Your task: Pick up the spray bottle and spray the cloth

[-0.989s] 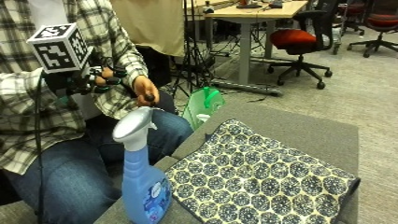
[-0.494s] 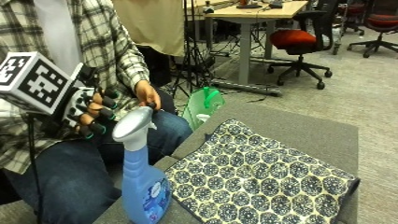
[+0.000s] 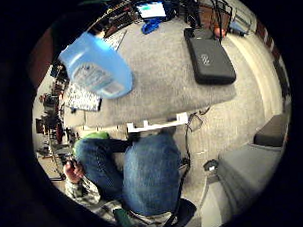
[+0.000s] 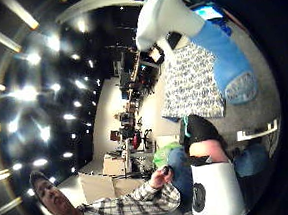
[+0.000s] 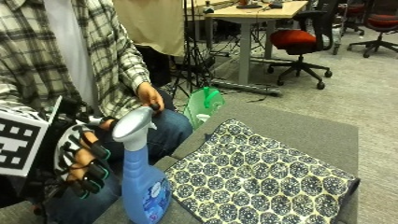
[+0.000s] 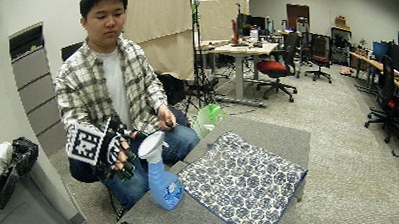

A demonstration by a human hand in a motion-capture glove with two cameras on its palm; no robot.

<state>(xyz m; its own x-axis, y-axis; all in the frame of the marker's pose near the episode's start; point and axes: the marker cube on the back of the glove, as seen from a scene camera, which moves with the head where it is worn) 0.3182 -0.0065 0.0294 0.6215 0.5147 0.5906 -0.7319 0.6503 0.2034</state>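
A blue spray bottle (image 5: 142, 184) with a pale trigger head stands upright at the near corner of the grey table (image 5: 298, 130). My gloved right hand (image 5: 84, 161) hovers just beside the bottle's neck, fingers spread and loosely curved, gripping nothing. Whether a fingertip touches the bottle is unclear. The blue-and-white patterned cloth (image 5: 261, 182) lies flat on the table next to the bottle. The wide outside view shows the same bottle (image 6: 163, 186), hand (image 6: 118, 152) and cloth (image 6: 245, 183). Both palm views show the bottle (image 3: 97, 73) (image 4: 220, 56) close by, standing on the table.
A black flat device (image 3: 209, 61) lies on the table on the bottle's other side from the cloth. The person's bare left hand (image 5: 151, 95) rests over the thigh, pinching a small dark thing. A green bag (image 5: 204, 105) sits on the floor past the table.
My gloved hand has dropped from chest height down to the level of the bottle's neck, beside it. Bottle and cloth have stayed in place.
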